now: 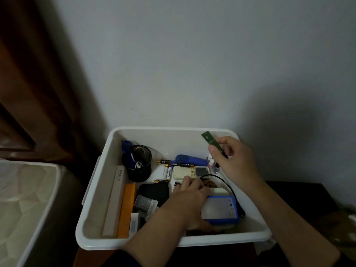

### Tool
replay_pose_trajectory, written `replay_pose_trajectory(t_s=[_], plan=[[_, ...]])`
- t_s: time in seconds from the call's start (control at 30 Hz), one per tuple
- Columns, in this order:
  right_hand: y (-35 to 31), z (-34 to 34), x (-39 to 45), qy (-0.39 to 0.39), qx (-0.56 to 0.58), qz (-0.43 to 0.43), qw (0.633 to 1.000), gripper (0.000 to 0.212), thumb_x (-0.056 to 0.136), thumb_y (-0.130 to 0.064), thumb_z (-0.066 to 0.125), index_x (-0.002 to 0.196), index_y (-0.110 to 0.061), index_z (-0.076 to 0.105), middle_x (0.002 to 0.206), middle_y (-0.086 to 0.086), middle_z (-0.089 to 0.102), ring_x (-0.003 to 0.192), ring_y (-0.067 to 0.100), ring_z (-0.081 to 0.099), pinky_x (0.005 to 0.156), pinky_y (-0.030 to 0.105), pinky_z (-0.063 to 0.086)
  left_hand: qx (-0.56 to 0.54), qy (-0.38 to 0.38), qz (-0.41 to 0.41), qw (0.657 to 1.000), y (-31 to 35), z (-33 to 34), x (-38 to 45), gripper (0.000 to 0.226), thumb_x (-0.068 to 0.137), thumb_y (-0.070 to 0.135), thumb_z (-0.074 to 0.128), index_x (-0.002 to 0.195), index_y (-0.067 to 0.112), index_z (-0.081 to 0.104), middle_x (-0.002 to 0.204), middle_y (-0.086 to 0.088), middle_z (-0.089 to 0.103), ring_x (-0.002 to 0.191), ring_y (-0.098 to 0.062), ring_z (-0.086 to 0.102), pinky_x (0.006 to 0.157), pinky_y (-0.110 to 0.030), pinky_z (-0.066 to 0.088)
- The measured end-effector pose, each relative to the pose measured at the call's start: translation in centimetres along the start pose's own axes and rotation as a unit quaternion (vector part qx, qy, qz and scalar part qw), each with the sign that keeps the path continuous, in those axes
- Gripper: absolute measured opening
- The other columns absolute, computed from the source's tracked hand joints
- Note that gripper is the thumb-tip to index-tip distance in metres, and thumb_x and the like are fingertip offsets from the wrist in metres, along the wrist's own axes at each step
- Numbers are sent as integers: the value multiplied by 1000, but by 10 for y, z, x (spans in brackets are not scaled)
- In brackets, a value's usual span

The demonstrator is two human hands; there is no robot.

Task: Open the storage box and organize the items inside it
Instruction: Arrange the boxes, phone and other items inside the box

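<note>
head view: the storage box (pixel 192 132) already stands open, with no lid on it in sight, so the first part of the task looks done. the sorting seems partly under way: a pale long box (pixel 113 201) and an orange box (pixel 126 209) lie side by side along the left wall, and a black mesh cup (pixel 139 164) holding a blue item stands at the back left, which reads as tidy. the middle is loose: several batteries (pixel 167 172) lie scattered at odd angles near a blue tool (pixel 189 160), a cream remote (pixel 192 172) lies beside them, and a black cable (pixel 225 182) loops over a blue-edged device (pixel 221 209). so, by my judgement, much is left to arrange.

the right hand (pixel 235 160) is raised over the back right of the box, its thumb and fingers pinching a slim green and black stick-like item (pixel 209 138) that tilts up towards the far rim. the left hand (pixel 189 197) reaches down into the middle of the box, fingers bent over the small things near a black pouch (pixel 154 191); whether it grips anything i cannot tell.

the box itself is white plastic, wide and shallow with rounded corners, set against a plain wall on a dark surface, with a pale mattress-like surface (pixel 25 199) off to its left
</note>
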State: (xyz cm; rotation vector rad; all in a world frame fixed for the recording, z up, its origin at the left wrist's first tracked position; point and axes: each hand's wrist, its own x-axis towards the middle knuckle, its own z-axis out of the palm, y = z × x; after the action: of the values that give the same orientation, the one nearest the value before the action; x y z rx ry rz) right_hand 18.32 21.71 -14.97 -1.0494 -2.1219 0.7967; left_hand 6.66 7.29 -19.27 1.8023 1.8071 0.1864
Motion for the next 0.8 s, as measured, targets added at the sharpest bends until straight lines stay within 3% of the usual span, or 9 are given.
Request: replay_pose_trajectory(t_s=[0.13,0.23,0.3,0.4,0.47,0.53,0.63,0.8], plan=[[-1,-10,16,-69,-118,-38,990,28,91,-30,75,73,-19,56,60,-6,55,60,8,57,54,14,44,-1,4,-4,1000,1,-2,-2,87,78,63,81,150,31,43,146,3,32,137,-23,22,119,-53,29],[-2,-19,26,-132,-247,-83,956,26,91,-32,75,80,-13,60,71,-2,56,62,13,54,55,27,45,-18,11,-14,1000,2,-3,-4,85,76,61,84,146,35,44,157,5,17,147,-26,14,124,-56,23],[-2,-20,30,-150,-323,-114,927,23,91,-35,73,92,-14,64,80,-2,55,71,18,53,61,29,42,-41,8,-23,999,2,-4,-4,87,74,60,86,146,37,42,164,8,3,152,-29,8,126,-57,20],[-5,-16,35,-174,-491,-147,841,20,98,-38,63,108,-22,66,103,4,63,97,23,58,83,32,46,-51,-10,-36,998,1,-5,-6,99,76,59,86,154,35,32,170,3,-1,156,-34,10,127,-57,19],[-7,-16,40,-212,-580,-174,767,16,99,-33,61,112,-27,68,110,0,67,115,22,54,99,34,39,-51,-16,-38,998,0,-5,-6,101,78,57,85,158,32,29,170,0,5,156,-34,11,127,-55,17],[-5,-17,44,-252,-612,-179,728,19,99,-37,62,113,-29,72,109,-7,70,122,20,47,106,38,31,-56,-17,-38,998,-1,-4,-6,102,78,57,85,158,31,28,171,-2,6,157,-34,9,127,-55,16],[-2,-18,46,-271,-614,-172,721,25,98,-48,63,112,-32,74,107,-10,71,121,18,46,107,40,27,-70,-30,-41,996,-1,-4,-4,105,78,56,86,159,32,25,172,-4,5,158,-35,8,127,-56,16],[0,-12,42,-269,-609,-162,728,20,97,-41,66,113,-33,75,113,-4,66,126,20,47,119,43,17,-65,-38,-35,997,-2,-5,-3,104,80,57,84,161,30,24,169,-3,15,155,-34,19,126,-55,20]])
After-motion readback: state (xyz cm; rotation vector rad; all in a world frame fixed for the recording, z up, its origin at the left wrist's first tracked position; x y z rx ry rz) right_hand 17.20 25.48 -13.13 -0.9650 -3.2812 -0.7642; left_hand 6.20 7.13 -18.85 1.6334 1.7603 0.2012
